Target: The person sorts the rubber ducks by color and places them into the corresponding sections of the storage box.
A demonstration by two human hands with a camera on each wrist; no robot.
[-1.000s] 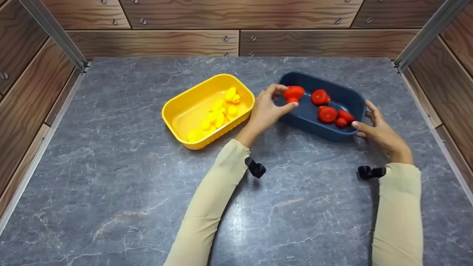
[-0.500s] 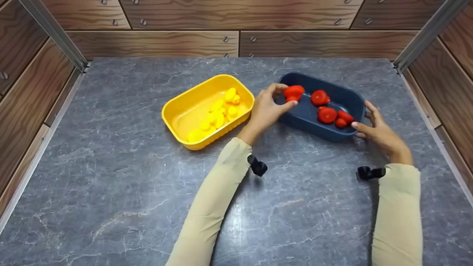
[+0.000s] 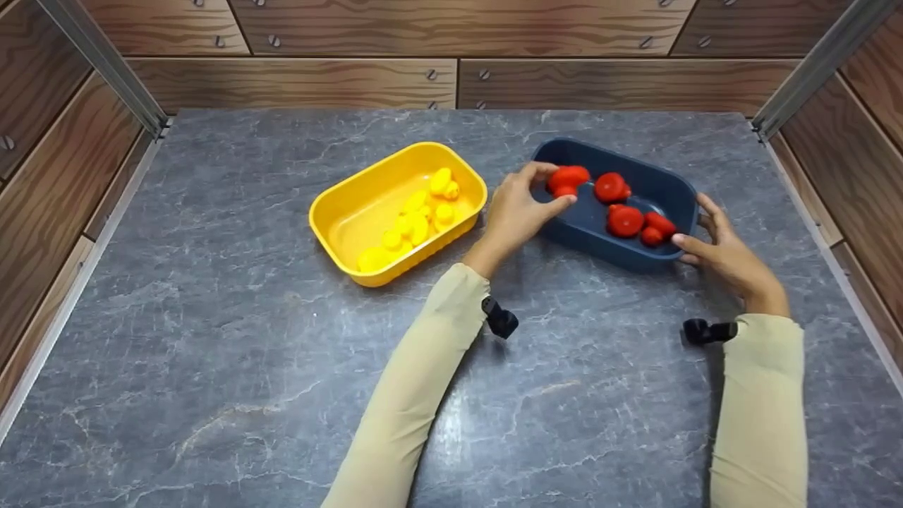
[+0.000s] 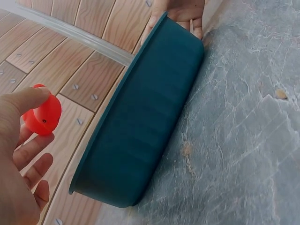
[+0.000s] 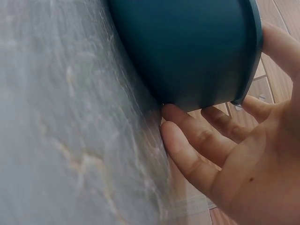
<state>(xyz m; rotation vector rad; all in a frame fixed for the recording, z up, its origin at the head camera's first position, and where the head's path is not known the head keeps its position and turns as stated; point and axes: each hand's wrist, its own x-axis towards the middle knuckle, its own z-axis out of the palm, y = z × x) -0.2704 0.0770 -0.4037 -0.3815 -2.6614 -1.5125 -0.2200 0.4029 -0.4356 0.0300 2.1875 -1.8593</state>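
My left hand (image 3: 518, 208) pinches a red rubber duck (image 3: 568, 180) between thumb and fingers, over the left end of a dark blue bin (image 3: 585, 238). In the left wrist view that duck (image 4: 44, 117) shows a small black eye and is held higher than the bin's rim. At the bin's right end, my right hand (image 3: 734, 261) grips the wall, thumb at the rim and fingers on the outside. Several more red ducks (image 3: 625, 220) lie on the bin's floor. From the right wrist, fingertips (image 5: 176, 136) show close to the bin's lower edge.
A yellow bin (image 3: 338, 243) stands left of the blue one, angled, with several small yellow toys (image 3: 416, 224) along its right side. Both stand on a grey marbled table (image 3: 211, 339). Wood-patterned walls (image 3: 296, 81) enclose the table at the back and sides.
My left hand has shifted slightly to the right with the red duck in its fingers. The right hand and both bins look the same.
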